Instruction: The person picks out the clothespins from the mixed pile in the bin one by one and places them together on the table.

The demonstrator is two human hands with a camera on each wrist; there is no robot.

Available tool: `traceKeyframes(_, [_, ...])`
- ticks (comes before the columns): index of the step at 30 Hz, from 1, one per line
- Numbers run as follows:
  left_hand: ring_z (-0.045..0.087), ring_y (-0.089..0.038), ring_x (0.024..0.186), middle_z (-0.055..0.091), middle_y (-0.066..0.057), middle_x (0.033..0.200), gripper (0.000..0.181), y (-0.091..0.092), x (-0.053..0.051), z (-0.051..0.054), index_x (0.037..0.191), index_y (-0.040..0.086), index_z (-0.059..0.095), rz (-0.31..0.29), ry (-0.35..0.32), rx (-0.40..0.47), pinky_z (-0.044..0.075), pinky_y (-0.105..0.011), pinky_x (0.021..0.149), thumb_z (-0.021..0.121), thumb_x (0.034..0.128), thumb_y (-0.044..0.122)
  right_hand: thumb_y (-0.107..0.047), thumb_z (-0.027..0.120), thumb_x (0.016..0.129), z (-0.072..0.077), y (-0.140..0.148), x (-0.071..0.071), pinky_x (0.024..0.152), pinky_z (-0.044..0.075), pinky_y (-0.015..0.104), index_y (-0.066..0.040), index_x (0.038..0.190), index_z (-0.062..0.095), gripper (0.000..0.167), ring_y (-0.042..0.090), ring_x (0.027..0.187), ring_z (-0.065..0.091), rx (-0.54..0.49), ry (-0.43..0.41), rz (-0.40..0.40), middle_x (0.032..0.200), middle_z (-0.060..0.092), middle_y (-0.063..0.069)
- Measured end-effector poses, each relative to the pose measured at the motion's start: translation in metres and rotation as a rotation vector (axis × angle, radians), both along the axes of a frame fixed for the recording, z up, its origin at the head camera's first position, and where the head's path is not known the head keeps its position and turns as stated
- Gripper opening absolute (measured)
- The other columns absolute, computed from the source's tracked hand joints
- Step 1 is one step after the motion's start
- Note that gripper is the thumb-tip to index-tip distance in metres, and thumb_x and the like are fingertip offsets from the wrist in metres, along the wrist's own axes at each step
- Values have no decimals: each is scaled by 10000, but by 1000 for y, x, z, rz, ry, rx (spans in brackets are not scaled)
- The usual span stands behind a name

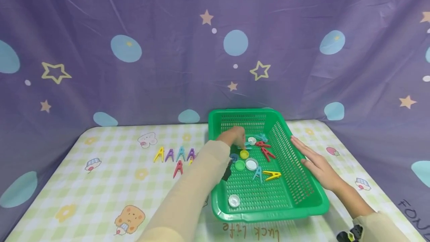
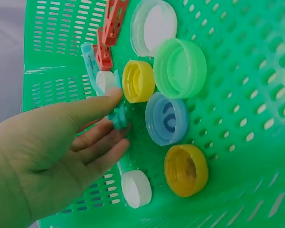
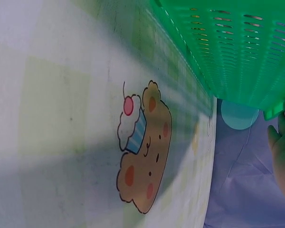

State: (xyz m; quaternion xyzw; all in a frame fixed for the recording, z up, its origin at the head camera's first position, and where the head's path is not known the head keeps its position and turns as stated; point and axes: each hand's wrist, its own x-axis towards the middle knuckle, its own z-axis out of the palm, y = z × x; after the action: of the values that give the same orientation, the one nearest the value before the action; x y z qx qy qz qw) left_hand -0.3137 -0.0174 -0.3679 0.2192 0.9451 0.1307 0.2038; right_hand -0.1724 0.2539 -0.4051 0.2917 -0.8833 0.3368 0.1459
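Note:
Inside the green basket (image 1: 268, 217), my left hand (image 1: 236, 135) pinches a teal clothespin (image 2: 118, 116) between thumb and fingers. Close beside it lie a yellow bottle cap (image 2: 138, 81), a blue cap (image 2: 166, 118), a green cap (image 2: 180, 69) and a white cap (image 2: 137, 189). Red clothespins (image 2: 115, 21) and another teal one (image 2: 89, 59) are just beyond the fingertips. My right hand (image 1: 317, 165) rests with fairly straight fingers against the basket's right rim; in the right wrist view only part of that hand (image 3: 284, 147) shows at the edge.
On the checked tablecloth (image 1: 111, 186), left of the basket, several clothespins stand in rows, among them a yellow one (image 1: 159, 154) and a red one (image 1: 178, 168). A clear cap (image 1: 234, 201) lies at the basket's near end. A purple curtain (image 1: 168, 47) hangs behind the table.

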Motion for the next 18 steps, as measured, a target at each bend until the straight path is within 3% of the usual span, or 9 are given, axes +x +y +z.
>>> traceKeyframes(4, [478,-81,635,538,38,731,175,-3,3,6,744,116,609,-18,-13,79,415,-199,572,740,847,169,47,414,939,0,0,0,1137,150,22,10,1472,332,540,-12,1473,195,7,8,8,1567,297,183])
traceKeyframes(6, [538,-98,710,616,11,835,85,-4,4,7,843,95,667,-34,-9,97,466,-199,621,731,851,150,46,415,939,0,-1,0,1135,148,19,8,1473,331,541,-19,1472,191,11,5,11,1568,296,184])
traceKeyframes(9, [625,-158,916,688,-36,1057,190,-5,6,12,1035,71,705,-70,-6,121,543,-238,766,718,857,135,40,417,939,0,0,0,1131,148,15,3,1473,333,542,-26,1470,190,19,5,7,1569,298,176])
traceKeyframes(12, [633,-202,1058,696,-46,1133,209,-6,8,22,1075,78,714,-102,-19,149,555,-275,854,700,873,128,37,419,938,2,1,-1,1129,148,14,-2,1474,335,544,-27,1469,192,25,7,3,1569,299,170])
traceKeyframes(18, [630,-173,986,695,-31,1066,154,-8,17,48,1016,94,728,-166,-53,203,547,-258,796,710,864,112,42,417,938,3,-1,0,1126,146,11,6,1474,330,543,-38,1467,185,28,14,8,1571,292,176])
